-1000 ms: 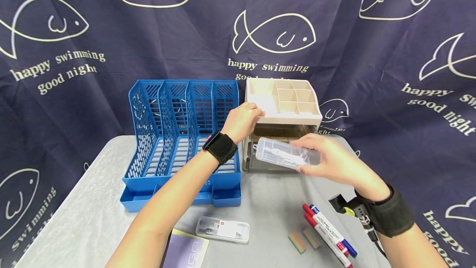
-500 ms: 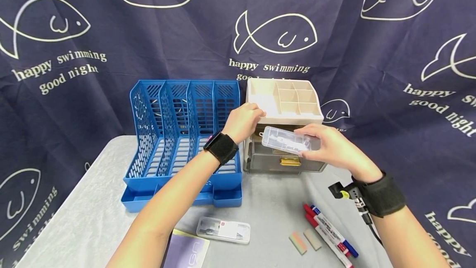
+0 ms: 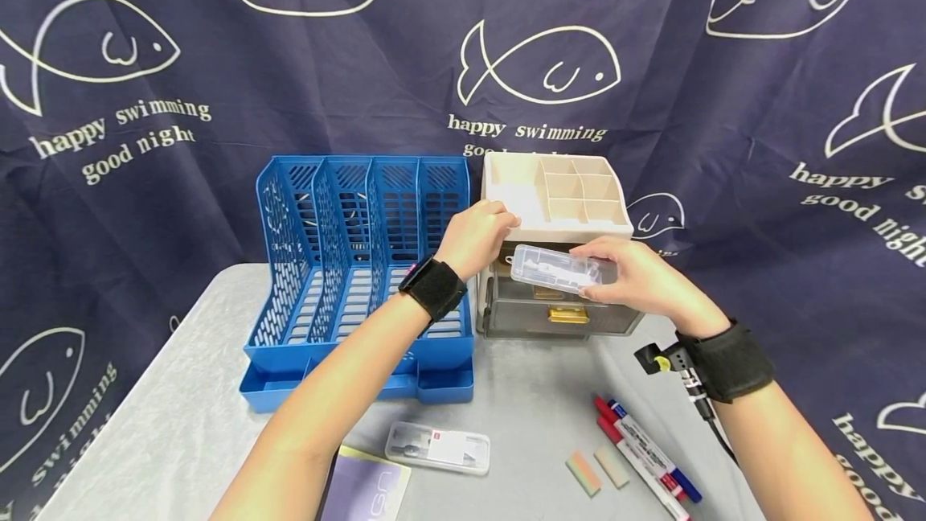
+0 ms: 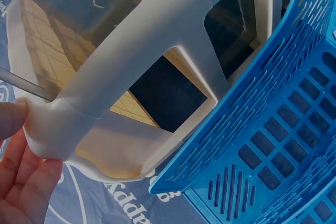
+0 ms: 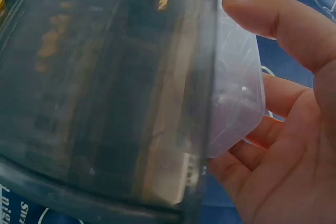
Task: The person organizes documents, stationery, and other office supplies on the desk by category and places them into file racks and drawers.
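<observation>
Left hand (image 3: 477,235): grips the front-left top corner of the beige drawer organizer (image 3: 557,195), fingers (image 4: 13,121) curled over its rim; the left wrist view shows the same corner with a finger pressed against it.
Right hand (image 3: 637,280): holds a clear plastic case (image 3: 555,269) by its right end, thumb on top, fingers (image 5: 283,17) wrapped underneath.
Clear plastic case: in the air, roughly level, right in front of the organizer's upper smoky drawer (image 3: 557,292), touching or just short of it, cannot tell which.
Lower drawer (image 3: 560,320): closed, gold handle facing forward.
Organizer position: back of the grey surface (image 3: 528,400), just right of the blue file rack (image 3: 362,264), the two nearly touching.
Near edge of surface: second clear case (image 3: 438,448) with a red and white label, lying beside a purple notebook (image 3: 362,493).
Right of that: two small eraser blocks (image 3: 596,469) side by side, then red and blue markers (image 3: 647,461) lying together under the right forearm.
Backdrop: dark blue cloth (image 3: 217,63) with white fish drawings.
</observation>
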A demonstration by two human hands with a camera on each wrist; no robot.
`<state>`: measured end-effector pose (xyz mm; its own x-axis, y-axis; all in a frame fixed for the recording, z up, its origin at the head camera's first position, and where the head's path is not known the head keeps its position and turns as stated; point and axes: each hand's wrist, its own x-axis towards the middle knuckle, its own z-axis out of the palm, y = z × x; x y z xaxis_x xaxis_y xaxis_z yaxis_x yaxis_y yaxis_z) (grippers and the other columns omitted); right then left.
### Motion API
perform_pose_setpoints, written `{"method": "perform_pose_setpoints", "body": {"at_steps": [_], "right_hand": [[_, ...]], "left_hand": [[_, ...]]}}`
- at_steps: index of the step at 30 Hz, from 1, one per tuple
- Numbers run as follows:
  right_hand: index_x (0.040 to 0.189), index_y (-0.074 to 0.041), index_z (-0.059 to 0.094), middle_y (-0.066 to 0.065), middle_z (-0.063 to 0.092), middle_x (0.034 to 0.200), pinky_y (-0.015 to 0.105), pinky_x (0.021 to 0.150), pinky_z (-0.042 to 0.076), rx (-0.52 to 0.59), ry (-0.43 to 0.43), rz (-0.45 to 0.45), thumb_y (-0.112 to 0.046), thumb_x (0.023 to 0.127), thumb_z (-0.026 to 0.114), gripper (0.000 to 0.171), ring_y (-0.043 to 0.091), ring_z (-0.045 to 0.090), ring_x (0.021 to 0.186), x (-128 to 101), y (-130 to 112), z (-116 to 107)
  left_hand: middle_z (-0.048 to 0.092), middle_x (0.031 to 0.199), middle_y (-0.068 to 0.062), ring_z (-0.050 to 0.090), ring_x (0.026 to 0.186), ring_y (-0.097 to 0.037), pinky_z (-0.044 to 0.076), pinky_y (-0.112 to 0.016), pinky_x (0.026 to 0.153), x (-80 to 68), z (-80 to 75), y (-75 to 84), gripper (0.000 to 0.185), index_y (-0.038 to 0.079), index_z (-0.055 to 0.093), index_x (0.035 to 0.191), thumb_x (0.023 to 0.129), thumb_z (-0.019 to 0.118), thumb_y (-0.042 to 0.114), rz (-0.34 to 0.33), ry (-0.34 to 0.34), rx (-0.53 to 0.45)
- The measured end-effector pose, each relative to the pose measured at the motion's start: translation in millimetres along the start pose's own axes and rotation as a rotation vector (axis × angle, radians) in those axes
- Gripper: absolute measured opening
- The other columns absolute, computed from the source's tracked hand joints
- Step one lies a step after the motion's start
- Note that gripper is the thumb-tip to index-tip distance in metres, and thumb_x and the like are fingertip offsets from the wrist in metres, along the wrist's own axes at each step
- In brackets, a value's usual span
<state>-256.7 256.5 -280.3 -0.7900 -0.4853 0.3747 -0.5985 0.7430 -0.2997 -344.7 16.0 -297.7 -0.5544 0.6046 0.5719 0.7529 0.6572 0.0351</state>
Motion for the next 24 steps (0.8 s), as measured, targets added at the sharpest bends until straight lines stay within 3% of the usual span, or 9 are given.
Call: {"method": "perform_pose_setpoints", "body": {"at_steps": [8,17,24], "right_hand": [[0.111,0.002,0.065,0.011,0.067,0.101,0.031,0.071,0.046,0.039,-0.044,0.071,-0.008,0.071,0.077,0.043,0.019,0.058,0.082,2,9,8],[0.109,0.004,0.065,0.014,0.067,0.101,0.036,0.076,0.048,0.025,-0.090,0.122,-0.009,0.071,0.077,0.042,0.022,0.060,0.085,9,15,19],[0.106,0.003,0.066,0.011,0.068,0.098,0.036,0.076,0.048,0.012,-0.120,0.101,-0.006,0.070,0.076,0.038,0.020,0.060,0.084,16,19,28]], "left_hand": [[0.068,0.099,-0.003,0.062,0.095,-0.018,0.053,-0.029,0.080,0.8,0.8,0.0,0.021,0.012,0.072,0.106,0.090,0.060,0.006,-0.002,0.007,0.007],[0.068,0.099,-0.003,0.062,0.094,-0.019,0.053,-0.030,0.079,1.3,1.4,-0.1,0.021,0.012,0.072,0.107,0.090,0.060,0.006,-0.007,0.008,0.006],[0.068,0.099,-0.003,0.062,0.095,-0.018,0.053,-0.030,0.080,1.2,1.4,-0.5,0.021,0.012,0.072,0.106,0.090,0.061,0.006,0.000,0.001,0.016]]}}
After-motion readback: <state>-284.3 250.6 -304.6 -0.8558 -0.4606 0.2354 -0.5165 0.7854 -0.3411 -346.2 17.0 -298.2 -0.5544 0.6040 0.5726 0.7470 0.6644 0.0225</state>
